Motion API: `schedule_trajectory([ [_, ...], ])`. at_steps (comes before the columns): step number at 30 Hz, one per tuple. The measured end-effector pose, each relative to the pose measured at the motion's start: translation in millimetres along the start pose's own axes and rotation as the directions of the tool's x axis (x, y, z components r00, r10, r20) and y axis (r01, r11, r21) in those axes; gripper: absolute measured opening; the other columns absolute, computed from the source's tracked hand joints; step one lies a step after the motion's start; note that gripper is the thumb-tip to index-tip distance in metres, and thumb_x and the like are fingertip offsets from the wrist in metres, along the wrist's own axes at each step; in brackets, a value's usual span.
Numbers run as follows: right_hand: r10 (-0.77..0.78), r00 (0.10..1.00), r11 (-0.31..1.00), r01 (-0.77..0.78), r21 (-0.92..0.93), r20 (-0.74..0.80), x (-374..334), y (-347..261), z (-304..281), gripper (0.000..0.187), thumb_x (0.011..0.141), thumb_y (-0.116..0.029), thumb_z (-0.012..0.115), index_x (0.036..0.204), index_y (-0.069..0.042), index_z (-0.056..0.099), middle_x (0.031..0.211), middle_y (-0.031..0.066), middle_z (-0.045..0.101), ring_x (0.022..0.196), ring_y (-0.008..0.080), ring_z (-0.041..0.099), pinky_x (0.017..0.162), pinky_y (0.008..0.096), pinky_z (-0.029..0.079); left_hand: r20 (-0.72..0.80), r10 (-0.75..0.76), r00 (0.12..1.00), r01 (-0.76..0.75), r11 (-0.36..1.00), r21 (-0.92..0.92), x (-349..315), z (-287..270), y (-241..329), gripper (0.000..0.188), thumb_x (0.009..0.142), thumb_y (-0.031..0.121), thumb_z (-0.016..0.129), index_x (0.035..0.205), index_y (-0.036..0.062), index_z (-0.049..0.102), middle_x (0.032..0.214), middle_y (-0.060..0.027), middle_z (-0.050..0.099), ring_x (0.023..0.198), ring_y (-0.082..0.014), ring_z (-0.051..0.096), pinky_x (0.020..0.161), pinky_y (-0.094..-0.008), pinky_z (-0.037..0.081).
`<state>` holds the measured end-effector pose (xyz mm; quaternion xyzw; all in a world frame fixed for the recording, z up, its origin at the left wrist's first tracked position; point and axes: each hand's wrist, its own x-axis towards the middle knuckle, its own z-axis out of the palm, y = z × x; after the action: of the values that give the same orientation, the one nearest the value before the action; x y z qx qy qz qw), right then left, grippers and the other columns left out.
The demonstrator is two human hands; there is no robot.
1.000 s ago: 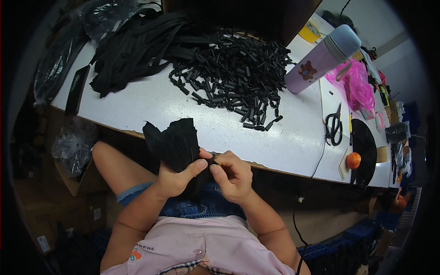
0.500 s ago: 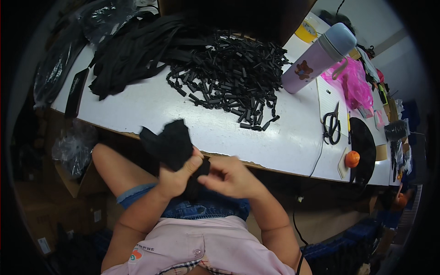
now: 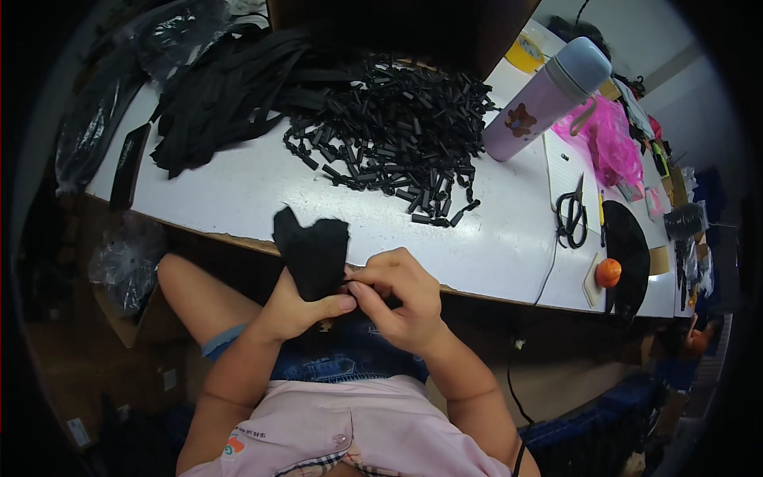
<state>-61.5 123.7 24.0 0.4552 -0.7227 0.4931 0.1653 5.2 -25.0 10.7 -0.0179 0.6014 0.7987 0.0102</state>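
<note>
A bunched piece of black cloth [image 3: 312,253] stands up from my left hand [image 3: 298,308], whose fingers are wrapped round its lower end with the thumb pointing right. Its top edge splits into two points, a little over the table's front edge. My right hand [image 3: 401,302] is closed in a pinch beside the left thumb, fingertips at the cloth's right side. Whatever is between those fingertips is too small and dark to name. Beyond my hands lies a heap of small black cord-end pieces [image 3: 397,135], strung in chains. Left of it is a pile of black fabric strips [image 3: 218,95].
A lilac bottle [image 3: 544,99] stands right of the heap. Further right are black-handled scissors [image 3: 571,219], a notepad [image 3: 560,171], an orange fruit [image 3: 608,273], a black curved piece [image 3: 632,254] and a pink bag [image 3: 608,151]. A dark flat box [image 3: 129,167] lies at the table's left end.
The cloth has turned more upright and shifted slightly right. My left hand has rotated, its thumb now pointing right. My right hand has risen slightly and now pinches close to the left thumb.
</note>
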Motion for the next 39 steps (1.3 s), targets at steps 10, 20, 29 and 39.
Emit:
schedule_trajectory([
  [10, 0.591, 0.722, 0.409, -0.653, 0.638, 0.360, -8, -9, 6, 0.008, 0.080, -0.006, 0.054, 0.081, 0.002, 0.055, 0.067, 0.0042, 0.056, 0.055, 0.0051, 0.048, 0.048, 0.0164, 0.039, -0.189, 0.146, 0.971, -0.162, 0.984, -0.073, -4, 11, -6, 0.016, 0.077, 0.005, 0.058, 0.092, 0.0016, 0.053, 0.081, -0.0052, 0.054, 0.066, -0.0118, 0.053, 0.058, -0.0233, 0.044],
  [20, 0.219, 0.976, 0.860, -0.197, -0.470, -0.008, 30, 36, 11, 0.015, 0.068, -0.003, 0.055, 0.082, 0.001, 0.055, 0.079, 0.0116, 0.051, 0.068, 0.0236, 0.051, 0.053, 0.0308, 0.044, -0.233, 0.064, 0.970, -0.122, 0.962, -0.244, 0, 14, -11, 0.017, 0.080, 0.012, 0.057, 0.090, 0.0003, 0.049, 0.078, -0.0068, 0.053, 0.062, -0.0138, 0.055, 0.057, -0.0247, 0.046],
  [29, 0.177, 0.984, 0.819, -0.159, -0.551, -0.020, 22, 52, 1, 0.010, 0.068, 0.000, 0.057, 0.078, 0.000, 0.052, 0.077, 0.0081, 0.053, 0.067, 0.0194, 0.052, 0.052, 0.0270, 0.044, -0.290, -0.024, 0.957, -0.024, 0.987, -0.161, 3, 14, -8, 0.014, 0.077, 0.009, 0.059, 0.086, 0.0016, 0.053, 0.073, -0.0030, 0.054, 0.066, -0.0109, 0.054, 0.059, -0.0228, 0.045],
  [39, 0.681, 0.706, 0.545, -0.667, 0.508, 0.197, 13, 16, -9, 0.004, 0.074, -0.001, 0.058, 0.078, 0.000, 0.058, 0.069, 0.0034, 0.056, 0.054, 0.0074, 0.053, 0.048, 0.0170, 0.044, -0.328, 0.122, 0.937, -0.110, 0.992, 0.055, 9, 18, -10, 0.011, 0.074, 0.006, 0.062, 0.083, 0.0010, 0.057, 0.077, -0.0023, 0.057, 0.071, -0.0082, 0.053, 0.064, -0.0208, 0.043],
])
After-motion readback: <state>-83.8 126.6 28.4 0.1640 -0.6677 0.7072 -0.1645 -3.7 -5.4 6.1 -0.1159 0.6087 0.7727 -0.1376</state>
